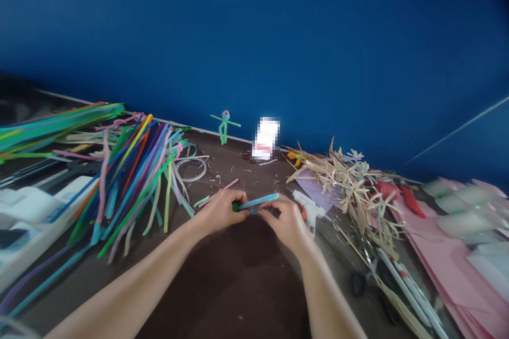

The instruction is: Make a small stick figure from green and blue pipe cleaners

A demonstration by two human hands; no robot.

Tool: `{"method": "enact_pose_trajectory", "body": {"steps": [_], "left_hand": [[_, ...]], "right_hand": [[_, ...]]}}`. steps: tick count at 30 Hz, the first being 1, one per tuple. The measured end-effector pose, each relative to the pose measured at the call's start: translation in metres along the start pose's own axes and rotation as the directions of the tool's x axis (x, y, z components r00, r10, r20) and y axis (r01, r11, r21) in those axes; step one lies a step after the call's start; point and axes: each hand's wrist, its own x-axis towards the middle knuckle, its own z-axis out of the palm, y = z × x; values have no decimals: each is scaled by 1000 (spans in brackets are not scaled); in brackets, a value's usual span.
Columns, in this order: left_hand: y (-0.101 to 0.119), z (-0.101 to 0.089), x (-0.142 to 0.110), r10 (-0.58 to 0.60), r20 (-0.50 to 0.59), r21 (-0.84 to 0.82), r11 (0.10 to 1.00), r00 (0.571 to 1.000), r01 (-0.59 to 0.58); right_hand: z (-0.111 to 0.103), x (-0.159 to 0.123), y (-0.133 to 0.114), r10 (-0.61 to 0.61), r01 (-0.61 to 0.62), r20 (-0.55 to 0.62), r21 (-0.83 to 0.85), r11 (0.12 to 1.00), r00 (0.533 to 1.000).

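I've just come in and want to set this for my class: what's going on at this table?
A person is holding a light-blue strip between the left hand and right hand, above the dark table. Something small and green shows at the left fingertips, too blurred to name. A little green figure stands near the blue wall. Colourful strips lie to the left; a glue gun lies beside the right hand.
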Motion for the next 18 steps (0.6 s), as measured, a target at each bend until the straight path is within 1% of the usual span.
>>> {"method": "enact_pose_trajectory", "body": {"steps": [1, 3, 5, 7, 10, 12, 14, 16, 18], "left_hand": [[2, -1, 0, 9, 46, -31, 999, 999, -8], [5, -4, -1, 49, 121, -105, 994, 991, -37], [7, -6, -3, 94, 156, -176, 982, 983, -66], [7, -7, -4, 112, 177, -238, 969, 978, -67], [5, -7, -4, 118, 217, -330, 943, 969, -40], [1, -6, -3, 125, 213, -364, 931, 969, -41], [-3, -5, -1, 118, 172, -366, 929, 978, -48], [-6, -3, 1, 69, 125, -355, 935, 990, -21], [-8, -1, 2, -23, 125, -382, 922, 992, 70]], "right_hand": [[-1, 0, 2, 31, -32, 32, 35, 999, 999], [-4, 1, 5, 111, -127, 142, 110, 986, 984], [-6, 0, 7, 186, -245, 270, 203, 948, 945], [-6, 0, 8, 241, -368, 379, 308, 877, 894], [-1, -1, 8, 285, -538, 510, 462, 705, 812], [2, -1, 8, 294, -609, 560, 536, 584, 775], [5, 0, 9, 309, -643, 575, 577, 503, 758], [5, 1, 10, 320, -655, 577, 593, 468, 751], [5, 2, 11, 319, -652, 573, 599, 465, 755]]}}
